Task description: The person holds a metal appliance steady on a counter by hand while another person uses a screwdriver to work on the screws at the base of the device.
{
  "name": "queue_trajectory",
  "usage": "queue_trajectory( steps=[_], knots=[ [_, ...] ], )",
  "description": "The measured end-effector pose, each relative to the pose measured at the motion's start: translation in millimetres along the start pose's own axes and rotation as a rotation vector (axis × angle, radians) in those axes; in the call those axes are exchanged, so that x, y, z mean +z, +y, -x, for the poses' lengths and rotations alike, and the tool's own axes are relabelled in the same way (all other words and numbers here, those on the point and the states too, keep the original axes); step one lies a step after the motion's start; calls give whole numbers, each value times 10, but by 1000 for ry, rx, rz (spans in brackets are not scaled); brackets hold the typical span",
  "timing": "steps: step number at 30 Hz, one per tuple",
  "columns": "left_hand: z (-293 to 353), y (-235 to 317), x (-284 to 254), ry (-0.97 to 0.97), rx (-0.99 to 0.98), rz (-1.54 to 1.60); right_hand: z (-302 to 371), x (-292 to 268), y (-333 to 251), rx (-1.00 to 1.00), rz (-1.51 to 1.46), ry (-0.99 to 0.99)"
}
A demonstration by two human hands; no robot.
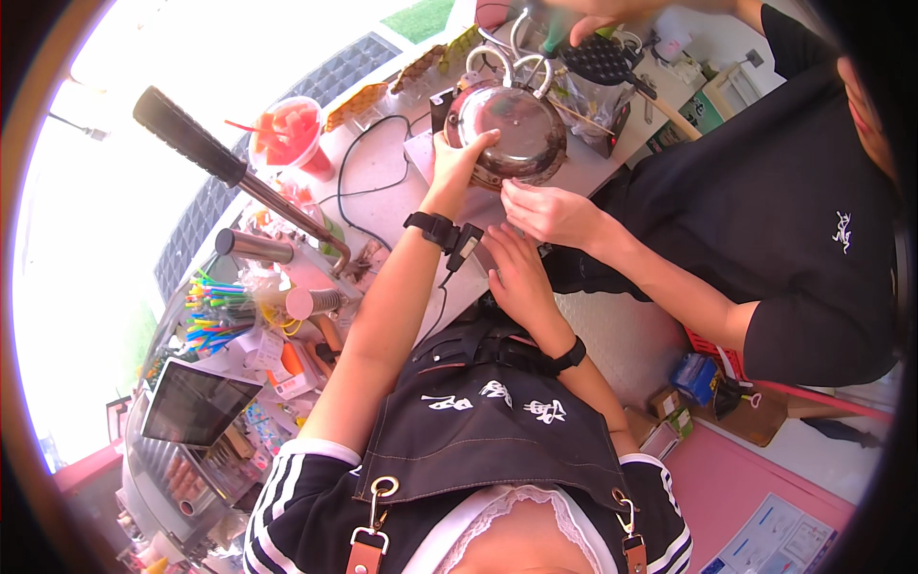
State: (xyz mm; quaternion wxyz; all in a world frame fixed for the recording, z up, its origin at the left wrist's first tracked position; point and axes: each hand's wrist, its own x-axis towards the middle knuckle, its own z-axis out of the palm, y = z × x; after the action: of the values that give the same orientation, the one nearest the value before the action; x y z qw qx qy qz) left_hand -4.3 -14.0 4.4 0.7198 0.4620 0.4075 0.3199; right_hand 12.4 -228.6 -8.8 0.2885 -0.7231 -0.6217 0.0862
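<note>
My left hand (461, 165) grips the left edge of a round, shiny metal appliance (512, 124), its thumb lying over the metal top and the other fingers partly hidden. Pale looped handles (490, 62) rise from the appliance's far side. Below its near rim, my right hand (521, 277) is held low with fingers stretched out and nothing in them. Between my hands and the appliance, a co-worker's hand (550, 212) reaches in from the right, fingertips pinched together close to the near rim; whether they hold anything cannot be made out.
Beyond the appliance lies a black bumpy plate (598, 59) near a wooden handle (672, 113). Another person's hand (598, 21) shows at the top edge. On the left stand a red drink cup (292, 139), a long black-handled lever (191, 139), straws (215, 311) and a screen (199, 402). A cable (349, 163) crosses the counter.
</note>
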Motion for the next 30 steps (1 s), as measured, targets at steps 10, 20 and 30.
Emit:
queue_trajectory(
  steps=[10,20,30],
  knots=[
    [-177,-150,-69,9,62,-61,92,103,-36,-54,57,-11],
    [-99,-44,-47,-45,3,43,135,178,12,-27,58,-25],
    [-87,-52,-59,-28,21,9,141,176,-19,-40,52,-27]
  ],
)
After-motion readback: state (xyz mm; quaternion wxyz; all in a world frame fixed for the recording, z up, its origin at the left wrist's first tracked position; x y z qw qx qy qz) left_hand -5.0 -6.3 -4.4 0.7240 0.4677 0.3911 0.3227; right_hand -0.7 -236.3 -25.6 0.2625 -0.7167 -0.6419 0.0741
